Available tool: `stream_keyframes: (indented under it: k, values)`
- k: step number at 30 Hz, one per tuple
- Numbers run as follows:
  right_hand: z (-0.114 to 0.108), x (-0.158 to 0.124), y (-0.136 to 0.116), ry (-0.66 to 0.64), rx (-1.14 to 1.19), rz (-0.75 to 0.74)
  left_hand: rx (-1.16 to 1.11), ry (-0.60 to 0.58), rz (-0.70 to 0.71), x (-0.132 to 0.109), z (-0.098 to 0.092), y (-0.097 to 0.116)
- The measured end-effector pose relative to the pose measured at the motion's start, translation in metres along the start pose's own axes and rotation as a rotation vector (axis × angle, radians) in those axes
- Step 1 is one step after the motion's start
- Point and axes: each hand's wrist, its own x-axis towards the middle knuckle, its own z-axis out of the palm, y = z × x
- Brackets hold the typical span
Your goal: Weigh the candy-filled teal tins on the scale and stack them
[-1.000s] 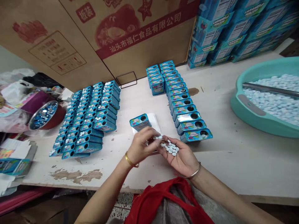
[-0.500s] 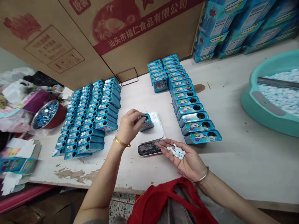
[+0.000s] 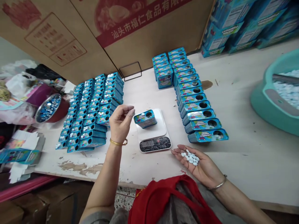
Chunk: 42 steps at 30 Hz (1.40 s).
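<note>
A blue candy tin stands on the white kitchen scale, its round hole uncovered and one white candy lying on its top. My left hand is just left of the tin, thumb and fingertips pinched together; whether something small is between them I cannot make out. Lower right of the scale, my right hand is palm up and cupped around a small heap of pale candies. The scale's display is lit with digits.
Rows of candy tins topped with white candies stand on the left, with more open tins right of the scale. A green basin of candies is far right. A metal bowl, a cardboard box and a wire frame lie beyond.
My left hand has drawn back left from the tin's hole, and a candy now lies on the tin's top. The scale's digits have risen. My right hand has moved away from the scale.
</note>
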Motion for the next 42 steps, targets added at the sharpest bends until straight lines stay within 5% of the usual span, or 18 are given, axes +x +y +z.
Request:
stream_keyframes:
  k: [8, 20, 29, 40, 42]
  values:
    - [-0.009, 0.004, 0.004, 0.071, -0.021, 0.009, 0.007, -0.029, 0.018, -0.001, 0.01, -0.003]
    - [-0.009, 0.005, 0.003, 0.027, 0.007, 0.023, 0.204, -0.196, 0.266, 0.001, 0.028, 0.008]
    - [-0.009, 0.006, 0.003, 0.032, 0.0, 0.02, 0.23, -0.065, 0.239, -0.001, 0.013, 0.008]
    - [-0.003, 0.003, 0.002, 0.073, -0.057, 0.014, 0.208, 0.002, 0.157, -0.051, 0.008, 0.02]
    - [0.001, 0.001, 0.004, 0.047, -0.069, 0.039, 0.172, -0.069, 0.149, -0.066, 0.017, 0.026]
